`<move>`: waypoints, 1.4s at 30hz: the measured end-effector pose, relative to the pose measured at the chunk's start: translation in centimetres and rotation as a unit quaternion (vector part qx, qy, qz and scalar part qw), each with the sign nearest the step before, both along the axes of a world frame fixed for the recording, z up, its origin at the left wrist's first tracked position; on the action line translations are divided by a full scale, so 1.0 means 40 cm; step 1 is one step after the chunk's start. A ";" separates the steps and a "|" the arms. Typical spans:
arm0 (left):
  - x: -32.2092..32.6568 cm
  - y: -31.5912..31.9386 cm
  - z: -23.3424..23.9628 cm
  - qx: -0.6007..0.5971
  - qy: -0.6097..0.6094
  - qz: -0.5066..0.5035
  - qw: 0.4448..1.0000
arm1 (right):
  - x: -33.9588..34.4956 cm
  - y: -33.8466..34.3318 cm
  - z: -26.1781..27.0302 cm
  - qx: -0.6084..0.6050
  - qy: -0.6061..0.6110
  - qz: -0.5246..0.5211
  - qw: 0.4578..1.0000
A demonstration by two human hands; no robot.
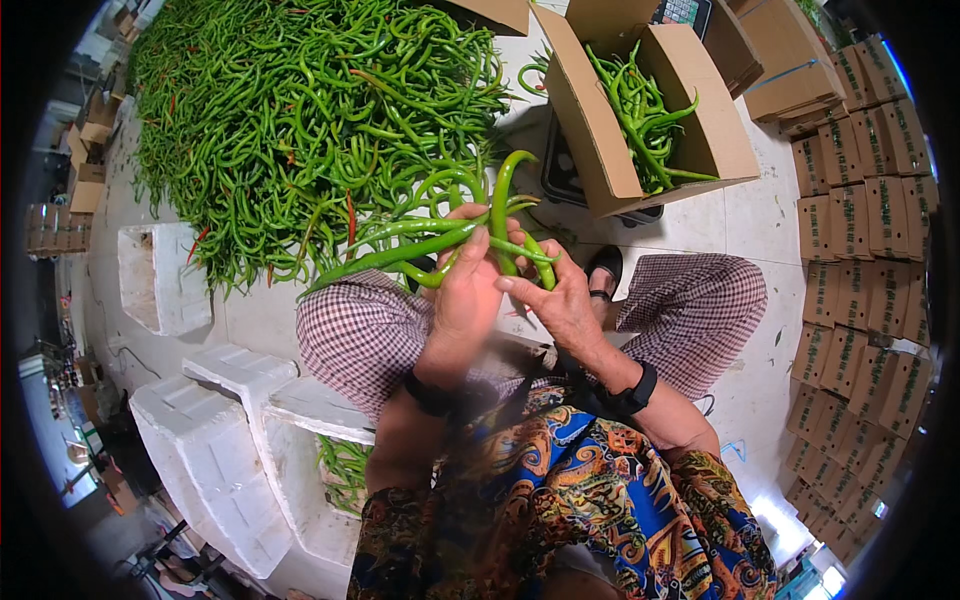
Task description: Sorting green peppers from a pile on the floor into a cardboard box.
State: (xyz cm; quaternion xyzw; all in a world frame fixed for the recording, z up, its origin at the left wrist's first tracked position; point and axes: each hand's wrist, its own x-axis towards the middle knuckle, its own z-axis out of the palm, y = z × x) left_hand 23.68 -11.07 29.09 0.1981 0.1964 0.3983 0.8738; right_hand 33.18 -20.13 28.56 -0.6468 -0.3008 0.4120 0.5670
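Note:
In the middle of the view, my left hand grips several long green chili peppers. They point in different directions, some out to the left over my knee. My right hand meets it from the right, thumb and fingers closed on a green chili pepper at the bunch's right side. One curved pepper stands up between the two hands. Beyond them on the floor spreads a large heap of green chili peppers, with a few red ones among them. An open cardboard box at the upper right holds more green peppers.
The cardboard box stands over a black base, near a calculator-like keypad. White foam boxes lie at lower left, another foam box above them. Stacked cartons line the right side. My knees flank my hands.

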 end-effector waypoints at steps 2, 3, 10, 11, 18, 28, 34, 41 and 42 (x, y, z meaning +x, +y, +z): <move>0.010 -0.003 0.010 0.027 0.025 0.013 0.999 | 0.004 0.000 0.007 -0.003 0.020 -0.020 1.000; 0.014 -0.004 0.016 0.054 0.051 0.029 0.997 | 0.004 0.001 0.018 -0.005 0.042 -0.038 0.998; -0.023 0.022 0.027 -0.018 0.135 0.124 0.983 | 0.124 -0.029 0.016 0.021 0.450 -0.015 0.893; -0.046 0.040 0.026 -0.062 0.094 0.105 0.988 | 0.140 -0.040 0.000 0.056 0.505 0.013 0.861; -0.059 0.051 0.031 0.005 0.209 0.080 0.975 | 0.156 -0.050 0.014 0.102 0.613 -0.014 0.784; -0.051 0.038 0.024 0.055 0.274 0.018 0.960 | 0.161 -0.051 0.053 0.093 0.477 0.039 0.873; -0.033 0.032 0.047 0.088 0.320 -0.013 0.943 | 0.160 -0.042 0.065 0.082 0.483 -0.012 0.872; -0.024 0.032 0.048 0.074 0.352 -0.117 0.926 | 0.197 -0.009 0.133 0.099 0.254 -0.112 0.956; -0.026 0.032 0.045 0.108 0.361 -0.149 0.914 | 0.195 0.004 0.144 0.045 0.204 -0.115 0.971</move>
